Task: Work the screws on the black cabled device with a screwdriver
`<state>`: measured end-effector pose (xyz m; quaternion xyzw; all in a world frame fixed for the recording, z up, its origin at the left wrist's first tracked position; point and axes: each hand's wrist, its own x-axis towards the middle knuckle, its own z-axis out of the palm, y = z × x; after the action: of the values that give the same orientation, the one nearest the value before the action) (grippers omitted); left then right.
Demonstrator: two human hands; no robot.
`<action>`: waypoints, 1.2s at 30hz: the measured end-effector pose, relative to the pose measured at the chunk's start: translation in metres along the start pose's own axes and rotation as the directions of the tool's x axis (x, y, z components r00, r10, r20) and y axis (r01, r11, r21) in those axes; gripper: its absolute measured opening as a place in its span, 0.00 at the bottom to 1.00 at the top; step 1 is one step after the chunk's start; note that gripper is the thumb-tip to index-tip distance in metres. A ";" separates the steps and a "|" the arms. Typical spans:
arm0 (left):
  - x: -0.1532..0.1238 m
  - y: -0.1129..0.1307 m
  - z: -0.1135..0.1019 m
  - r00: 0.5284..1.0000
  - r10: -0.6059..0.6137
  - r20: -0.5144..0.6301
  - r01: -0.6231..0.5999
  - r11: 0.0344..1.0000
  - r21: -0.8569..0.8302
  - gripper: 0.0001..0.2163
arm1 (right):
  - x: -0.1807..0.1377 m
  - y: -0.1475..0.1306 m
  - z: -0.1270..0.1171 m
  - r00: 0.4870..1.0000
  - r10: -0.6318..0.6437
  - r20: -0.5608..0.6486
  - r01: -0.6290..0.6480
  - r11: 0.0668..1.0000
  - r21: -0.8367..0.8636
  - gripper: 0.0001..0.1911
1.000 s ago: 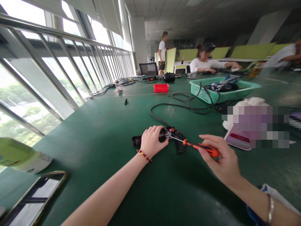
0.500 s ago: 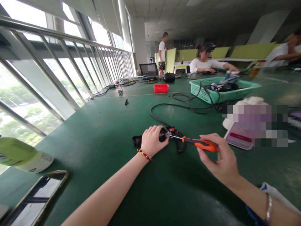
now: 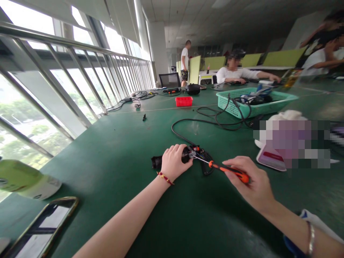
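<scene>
My left hand [image 3: 175, 159] is closed around the barrel of an opened black corded appliance [image 3: 156, 162] on the green table. At its right end, coloured wires, a grey part and a black handle-like piece show. My fingers hide the barrel's middle. My right hand [image 3: 254, 181] grips an orange-and-black screwdriver [image 3: 220, 166], the handle's end lying against the palm. The thin shaft slants up and left, and its tip meets the grey part beside my left thumb. I cannot make out a screw there.
A black cord [image 3: 185, 120] curves back to a green basket [image 3: 255, 104] of parts. Beyond my hands are a red tray [image 3: 184, 101] and a small black piece [image 3: 144, 117]. A phone [image 3: 51, 222] and a bottle [image 3: 27, 179] lie left. Co-workers sit at the far side.
My right hand has turned the screwdriver, its handle end now lower and its grip further into the palm. The left hand and the appliance stay put.
</scene>
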<state>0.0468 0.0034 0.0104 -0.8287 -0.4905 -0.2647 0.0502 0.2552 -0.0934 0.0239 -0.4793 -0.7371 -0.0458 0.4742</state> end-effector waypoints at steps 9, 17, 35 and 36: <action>-0.001 -0.001 -0.001 1.000 -0.001 0.003 0.001 1.000 -0.009 0.17 | -0.001 0.000 0.000 0.999 -0.026 -0.043 0.027 0.999 0.023 0.13; 0.000 0.000 -0.001 1.000 -0.003 0.007 0.003 1.000 -0.005 0.16 | -0.001 0.000 0.001 0.995 -0.014 -0.098 0.021 0.998 0.062 0.20; 0.000 -0.001 -0.001 1.000 0.000 0.013 0.000 1.000 0.001 0.16 | 0.000 -0.001 0.002 0.992 0.047 -0.117 -0.041 0.998 0.049 0.20; 0.000 -0.001 -0.001 1.000 0.001 0.013 -0.001 1.000 0.002 0.16 | 0.000 0.000 0.002 0.990 0.029 -0.135 -0.022 0.998 0.057 0.22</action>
<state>0.0460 0.0034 0.0112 -0.8305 -0.4909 -0.2590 0.0481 0.2535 -0.0923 0.0231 -0.4711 -0.6980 -0.0518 0.5367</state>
